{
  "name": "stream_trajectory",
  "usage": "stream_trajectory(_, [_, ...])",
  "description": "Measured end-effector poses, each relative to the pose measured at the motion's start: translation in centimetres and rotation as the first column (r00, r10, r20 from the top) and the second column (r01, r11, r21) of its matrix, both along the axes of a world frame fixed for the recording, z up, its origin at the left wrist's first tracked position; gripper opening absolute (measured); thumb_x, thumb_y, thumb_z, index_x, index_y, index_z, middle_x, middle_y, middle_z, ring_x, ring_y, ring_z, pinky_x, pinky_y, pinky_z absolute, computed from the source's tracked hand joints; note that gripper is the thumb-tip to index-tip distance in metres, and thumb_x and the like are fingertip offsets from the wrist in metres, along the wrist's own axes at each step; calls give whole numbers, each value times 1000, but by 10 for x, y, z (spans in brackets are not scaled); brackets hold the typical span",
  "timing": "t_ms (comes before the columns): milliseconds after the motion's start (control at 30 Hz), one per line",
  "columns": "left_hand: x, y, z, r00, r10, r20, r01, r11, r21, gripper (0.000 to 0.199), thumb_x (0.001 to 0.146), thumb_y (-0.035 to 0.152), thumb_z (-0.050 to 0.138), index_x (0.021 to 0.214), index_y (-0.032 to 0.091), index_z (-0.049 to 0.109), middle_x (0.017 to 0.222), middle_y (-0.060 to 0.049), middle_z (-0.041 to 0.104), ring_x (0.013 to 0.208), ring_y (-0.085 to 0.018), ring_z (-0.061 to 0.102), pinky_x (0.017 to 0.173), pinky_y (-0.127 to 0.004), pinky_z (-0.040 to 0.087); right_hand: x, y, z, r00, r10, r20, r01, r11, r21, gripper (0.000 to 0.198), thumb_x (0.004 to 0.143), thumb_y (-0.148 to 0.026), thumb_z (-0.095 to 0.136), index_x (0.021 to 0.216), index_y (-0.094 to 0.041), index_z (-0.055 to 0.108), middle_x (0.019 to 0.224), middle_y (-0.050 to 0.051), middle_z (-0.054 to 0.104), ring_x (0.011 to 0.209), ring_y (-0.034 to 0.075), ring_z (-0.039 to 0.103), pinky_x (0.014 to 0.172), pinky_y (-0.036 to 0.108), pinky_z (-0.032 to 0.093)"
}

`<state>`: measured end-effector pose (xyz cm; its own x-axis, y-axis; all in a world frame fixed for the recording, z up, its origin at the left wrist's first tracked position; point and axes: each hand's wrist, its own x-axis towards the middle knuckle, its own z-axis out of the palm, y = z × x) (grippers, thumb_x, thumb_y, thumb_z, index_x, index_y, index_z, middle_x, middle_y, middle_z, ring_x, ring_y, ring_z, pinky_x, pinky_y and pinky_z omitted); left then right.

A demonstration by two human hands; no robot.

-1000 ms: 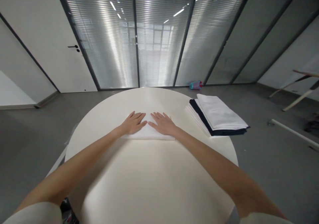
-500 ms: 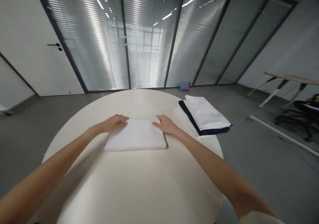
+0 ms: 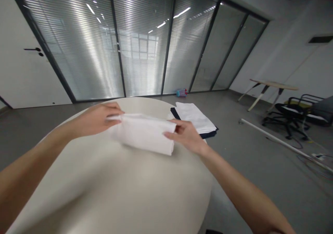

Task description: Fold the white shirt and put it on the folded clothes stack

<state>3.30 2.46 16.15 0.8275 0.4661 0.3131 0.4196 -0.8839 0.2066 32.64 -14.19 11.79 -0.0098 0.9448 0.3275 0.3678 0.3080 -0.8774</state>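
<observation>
A folded white cloth (image 3: 145, 133) hangs between my two hands, lifted off the round white table (image 3: 135, 192). My left hand (image 3: 97, 119) pinches its upper left corner, slightly smeared by motion. At the upper right corner, the thumb and fingers of my right hand (image 3: 186, 133) are closed on the fabric. Just beyond my right hand lies a stack of folded cloths (image 3: 196, 117), white on top with dark navy ones beneath. My right hand hides part of that stack.
A blue and pink basket-like object (image 3: 181, 92) lies on the floor by the glass partition (image 3: 140, 53). To the right are a wooden-topped table (image 3: 273, 84), a black office chair (image 3: 288, 112) and a white pole (image 3: 281, 142) along the floor.
The white cloth lay flat under both hands; now it is raised off the table with its corners gripped. My view has turned to the right.
</observation>
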Motion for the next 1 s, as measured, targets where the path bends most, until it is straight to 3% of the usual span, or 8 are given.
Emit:
stream_trajectory(133, [125, 7, 40, 923, -26, 384, -131, 918, 376, 16, 95, 26, 56, 103, 18, 67, 115, -6, 62, 111, -25, 55, 103, -44, 39, 55, -34, 64, 797, -521, 305, 211, 714, 668, 26, 87, -28, 68, 112, -26, 75, 91, 4, 60, 86, 20, 58, 75, 36, 50])
stream_trajectory(267, [251, 39, 14, 866, -146, 479, -34, 937, 347, 19, 89, 9, 52, 102, 17, 63, 120, -10, 58, 117, -27, 52, 100, -42, 41, 118, -32, 52, 498, -718, 487, 109, 609, 786, 36, 87, -16, 61, 116, -31, 75, 90, 5, 59, 85, 22, 55, 80, 43, 48])
stream_trajectory(433, [302, 65, -61, 903, -275, 331, 234, 959, 158, 15, 81, 8, 54, 79, 19, 63, 100, -7, 64, 97, -22, 62, 87, -33, 50, 146, -28, -26, 519, -404, 754, 112, 906, 408, 36, 92, -25, 61, 127, -26, 70, 92, 8, 61, 85, 22, 59, 79, 39, 51])
stream_trajectory(533, [294, 66, -86, 898, -320, 303, 297, 947, 119, 9, 79, 13, 59, 81, 19, 66, 96, -5, 66, 93, -20, 65, 87, -32, 52, 144, -28, -35, 582, -277, 765, 104, 958, 267, 37, 95, -43, 59, 124, -25, 71, 96, 9, 63, 91, 23, 61, 86, 41, 51])
stream_trajectory(633, [290, 50, -90, 832, -207, 514, 223, 974, 32, 20, 86, 20, 54, 99, 20, 69, 118, -9, 64, 114, -22, 61, 105, -38, 45, 160, -19, -16, 692, -404, 599, 276, 914, 297, 51, 97, -61, 44, 108, -24, 78, 95, 10, 66, 93, 24, 64, 89, 41, 50])
stream_trajectory(733, [297, 15, -94, 709, 96, 699, 121, 959, -255, 38, 95, 35, 50, 130, 26, 60, 145, -8, 48, 140, -24, 42, 118, -41, 32, 195, -6, -5, 685, -705, 185, 688, 709, 152, 69, 93, -73, 34, 107, -20, 76, 107, 13, 69, 102, 28, 65, 92, 43, 50])
stream_trajectory(900, [312, -38, -130, 703, 622, 346, 20, 469, -883, 82, 90, 67, 48, 158, 34, 16, 161, -10, 25, 148, -29, 33, 115, -41, 38, 228, -7, -41, 812, -536, -231, 394, 796, -459, 77, 90, -78, 26, 125, -22, 66, 118, 13, 72, 110, 31, 67, 96, 46, 51])
stream_trajectory(1000, [321, -44, -153, 795, 464, 390, 155, 466, -871, 80, 95, 71, 28, 159, 32, 2, 164, -9, 21, 150, -27, 27, 117, -40, 36, 220, -9, -61, 859, -421, -292, 261, 850, -457, 67, 92, -74, 32, 118, -24, 68, 110, 10, 75, 109, 31, 68, 95, 45, 52])
